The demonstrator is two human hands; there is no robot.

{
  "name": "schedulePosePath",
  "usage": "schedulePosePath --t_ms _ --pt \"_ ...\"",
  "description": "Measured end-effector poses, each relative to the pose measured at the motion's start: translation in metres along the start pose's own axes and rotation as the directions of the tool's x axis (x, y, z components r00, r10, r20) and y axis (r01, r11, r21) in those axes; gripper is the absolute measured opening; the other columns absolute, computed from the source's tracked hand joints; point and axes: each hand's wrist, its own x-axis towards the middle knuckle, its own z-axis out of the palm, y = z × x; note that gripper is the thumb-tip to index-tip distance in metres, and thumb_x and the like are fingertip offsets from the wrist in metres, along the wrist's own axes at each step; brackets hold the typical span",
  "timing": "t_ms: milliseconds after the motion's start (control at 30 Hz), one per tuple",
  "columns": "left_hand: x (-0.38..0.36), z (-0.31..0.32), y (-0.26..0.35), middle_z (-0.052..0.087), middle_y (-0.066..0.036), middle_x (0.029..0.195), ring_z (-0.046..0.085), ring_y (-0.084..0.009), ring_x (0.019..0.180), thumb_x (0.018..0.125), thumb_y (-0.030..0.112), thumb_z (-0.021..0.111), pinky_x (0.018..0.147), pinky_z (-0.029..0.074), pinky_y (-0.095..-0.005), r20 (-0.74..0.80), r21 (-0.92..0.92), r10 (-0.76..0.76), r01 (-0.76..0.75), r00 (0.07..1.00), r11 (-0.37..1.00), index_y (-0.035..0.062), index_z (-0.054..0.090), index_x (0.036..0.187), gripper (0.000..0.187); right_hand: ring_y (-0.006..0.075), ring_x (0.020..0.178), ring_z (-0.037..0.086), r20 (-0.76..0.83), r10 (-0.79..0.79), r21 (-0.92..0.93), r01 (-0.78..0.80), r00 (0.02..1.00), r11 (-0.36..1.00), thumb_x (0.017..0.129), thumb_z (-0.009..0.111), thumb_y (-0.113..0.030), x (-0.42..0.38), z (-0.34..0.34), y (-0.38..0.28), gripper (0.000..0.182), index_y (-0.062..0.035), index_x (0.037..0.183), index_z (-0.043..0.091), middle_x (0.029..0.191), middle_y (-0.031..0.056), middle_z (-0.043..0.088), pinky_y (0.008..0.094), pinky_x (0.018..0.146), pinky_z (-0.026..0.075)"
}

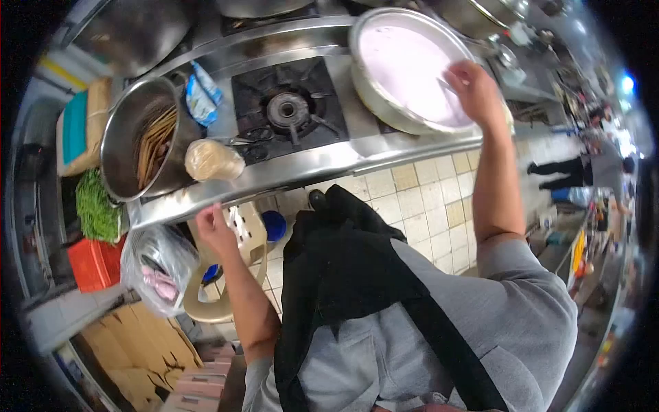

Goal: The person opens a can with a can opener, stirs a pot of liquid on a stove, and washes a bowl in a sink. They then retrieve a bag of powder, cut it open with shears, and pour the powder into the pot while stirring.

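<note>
My right hand [475, 88] reaches into a wide metal basin [364, 89] filled with pale pink batter [405, 65] on the steel stove counter; it seems to grip a thin utensil at the batter's surface, mostly hidden by the fingers. My left hand [214, 230] hangs below the counter's front edge, fingers loosely curled, next to a clear plastic bag [159, 264] with pink contents. I cannot tell whether it holds the bag. A black apron over a grey shirt fills the lower middle.
An unlit gas burner [288, 108] sits mid-counter. Left of it stand a steel pot [130, 137] with wooden sticks, a wrapped tan lump [213, 160] and a blue packet [201, 96]. Below are a beige plastic stool [226, 302], red crate [93, 264], greens [96, 206] and cardboard. People stand far right.
</note>
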Motion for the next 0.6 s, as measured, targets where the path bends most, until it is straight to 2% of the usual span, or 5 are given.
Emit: schedulePosePath --t_ms 100,233,533,567,600 --pt "-0.025 -0.032 -0.035 0.06 -0.003 0.077 0.056 -0.0098 0.074 0.091 0.011 0.065 0.07 0.045 -0.0248 0.22 -0.025 -0.122 0.131 0.968 0.991 -0.0006 0.059 0.099 0.015 0.0368 0.093 0.065 0.057 0.259 -0.334 -0.226 0.964 0.915 0.084 0.069 -0.028 -0.023 -0.029 0.083 0.03 -0.0033 0.101 0.066 0.094 0.0205 0.068 0.0443 0.082 0.05" --pt "-0.069 -0.055 -0.021 0.06 -0.003 0.075 0.056 -0.0094 0.073 0.091 0.01 0.063 0.07 0.045 -0.024 0.378 -0.053 -0.19 0.226 0.906 0.973 -0.0034 0.056 0.115 0.028 0.0375 0.094 0.064 0.099 0.289 -0.49 -0.206 0.952 0.847 0.081 0.07 -0.033 -0.027 -0.018 0.153 0.034 -0.0052 0.1 0.067 0.096 0.0211 0.068 0.045 0.085 0.049" --pt "-0.168 -0.052 -0.014 0.062 -0.004 0.081 0.057 -0.0103 0.073 0.091 0.006 0.061 0.071 0.047 -0.0241 0.342 -0.083 -0.331 0.379 0.88 0.922 -0.0013 0.054 0.122 0.032 0.0384 0.088 0.067 0.508 0.231 -0.421 0.005 0.83 0.907 0.078 0.072 -0.032 0.048 0.013 0.174 0.039 0.0042 0.093 0.069 0.092 0.025 0.068 0.0438 0.079 0.052" --pt "-0.181 -0.044 -0.01 0.062 -0.004 0.081 0.057 -0.0103 0.073 0.091 0.006 0.061 0.071 0.047 -0.0241 0.329 -0.084 -0.329 0.375 0.885 0.923 -0.0013 0.054 0.122 0.032 0.0388 0.086 0.067 0.619 0.263 -0.387 -0.004 0.739 0.922 0.078 0.072 -0.029 0.061 0.015 0.177 0.036 0.0043 0.091 0.07 0.091 0.0258 0.068 0.0434 0.078 0.053" --pt "-0.195 -0.032 -0.005 0.063 -0.004 0.082 0.057 -0.0101 0.073 0.091 0.005 0.06 0.07 0.047 -0.0241 0.303 -0.079 -0.371 0.411 0.878 0.908 -0.001 0.055 0.121 0.031 0.0385 0.087 0.068 0.66 0.384 -0.243 -0.3 0.646 0.922 0.08 0.067 -0.018 0.065 0.011 0.167 0.026 0.0048 0.091 0.07 0.092 0.0262 0.068 0.0431 0.077 0.054"
